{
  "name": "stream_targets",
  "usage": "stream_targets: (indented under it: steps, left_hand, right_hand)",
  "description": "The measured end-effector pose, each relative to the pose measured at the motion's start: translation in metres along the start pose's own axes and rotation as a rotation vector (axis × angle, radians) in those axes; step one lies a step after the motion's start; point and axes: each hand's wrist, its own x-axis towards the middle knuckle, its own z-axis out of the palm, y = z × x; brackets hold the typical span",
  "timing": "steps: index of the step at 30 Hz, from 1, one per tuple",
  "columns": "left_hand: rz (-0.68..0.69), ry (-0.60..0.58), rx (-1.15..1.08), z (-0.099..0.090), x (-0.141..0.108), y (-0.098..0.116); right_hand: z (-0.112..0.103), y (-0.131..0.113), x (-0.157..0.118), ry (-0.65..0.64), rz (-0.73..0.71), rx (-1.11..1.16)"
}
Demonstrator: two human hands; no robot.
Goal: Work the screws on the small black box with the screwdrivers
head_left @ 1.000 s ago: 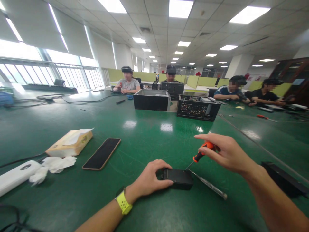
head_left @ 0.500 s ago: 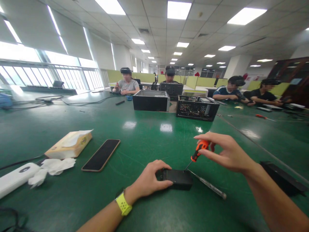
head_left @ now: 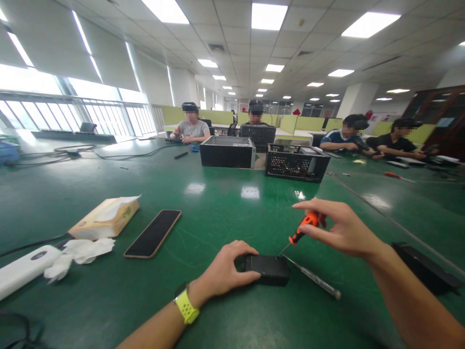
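A small black rectangular box (head_left: 271, 270) lies on the green table, and my left hand (head_left: 225, 271) grips its left end between thumb and fingers. An orange-and-black screwdriver (head_left: 304, 227) leans to the right, its tip at the far right corner of the box. My right hand (head_left: 337, 228) holds its handle with thumb and curled fingers; the index finger is stretched out past it. A second, thin screwdriver with a clear handle (head_left: 319, 283) lies on the table just right of the box, its tip near the box's corner.
A phone (head_left: 154, 233), a tissue pack (head_left: 105, 218), crumpled tissues (head_left: 82, 252) and a white device (head_left: 27, 269) lie to the left. At right is a black case (head_left: 426, 266). Two computer cases (head_left: 228, 155) stand farther back. Several people sit around the table; another screwdriver (head_left: 394, 175) lies far right.
The orange screwdriver's handle has tilted and turned slightly to the right in my right hand. My left hand and the black box have stayed in place.
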Motion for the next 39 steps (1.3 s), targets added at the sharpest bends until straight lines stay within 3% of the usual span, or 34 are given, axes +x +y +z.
stream_targets:
  steps: [8,14,20,25,32,39]
  left_hand:
    - [0.001,-0.004,-0.003,0.0000,0.0004,-0.0007]
    - [0.003,-0.002,-0.007,0.0007,-0.0003,-0.0016]
    - [0.002,-0.001,-0.012,0.0005,-0.0001,-0.0016]
    - [0.005,0.000,-0.014,0.0004,0.0002,-0.0011]
    - [0.010,-0.001,-0.017,-0.0001,0.0002,-0.0005]
    - [0.013,-0.001,-0.014,0.0007,-0.0006,-0.0022]
  right_hand:
    - [-0.0003,0.0001,0.0001,0.012,0.020,-0.031]
    - [-0.0015,-0.0017,0.0006,-0.060,-0.018,0.084]
    - [0.0007,-0.0011,-0.0006,0.001,0.020,-0.049]
    - [0.0000,-0.0024,0.0009,-0.034,-0.038,0.048]
    - [0.0003,-0.0029,0.0012,-0.010,-0.024,-0.004]
    - [-0.0015,-0.0018,0.0010,-0.064,-0.040,0.055]
